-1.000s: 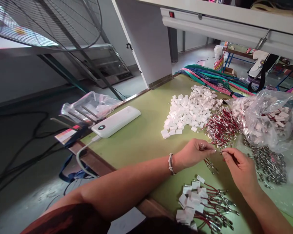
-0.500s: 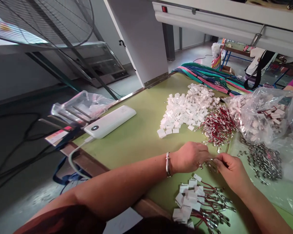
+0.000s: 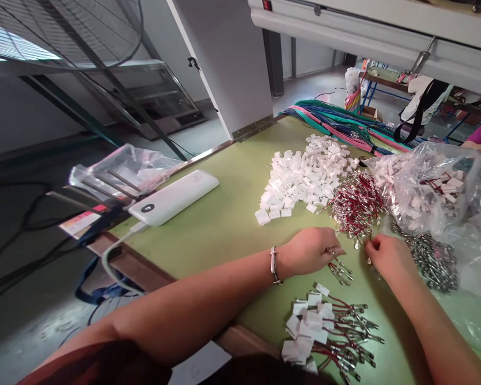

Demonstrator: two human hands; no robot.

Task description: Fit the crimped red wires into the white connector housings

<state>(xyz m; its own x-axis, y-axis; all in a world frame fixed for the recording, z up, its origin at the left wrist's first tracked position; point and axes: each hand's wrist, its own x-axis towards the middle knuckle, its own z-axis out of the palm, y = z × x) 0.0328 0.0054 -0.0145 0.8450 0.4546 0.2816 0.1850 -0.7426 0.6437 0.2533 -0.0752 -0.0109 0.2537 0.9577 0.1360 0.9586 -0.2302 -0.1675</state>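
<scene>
- The left hand (image 3: 310, 250) is curling almost closed, its fingertips pinching down on one end of a small bunch of leads (image 3: 340, 271). The red wires and metal terminals are fanning out from under the fingers onto the green table (image 3: 224, 224).
- The right hand (image 3: 388, 259) is lying just beside it, fingers bent inward, tips touching the near edge of the red wire pile (image 3: 356, 206). I cannot tell whether it is gripping anything.
- By my reading, this is a picking and sorting step: leads are being drawn from the tangle and gathered under the left hand.
- Separating one lead from that tangle would call for a fine fingertip pinch, pulling along the wire so that the terminals are not snagging.
- Beyond the red pile, white housings (image 3: 304, 179) are lying in a loose heap.
- Close to the body, finished leads with white housings (image 3: 328, 331) are piling up.
- To the right, loose metal terminals (image 3: 435, 262) are lying beside a clear plastic bag (image 3: 433, 187).
</scene>
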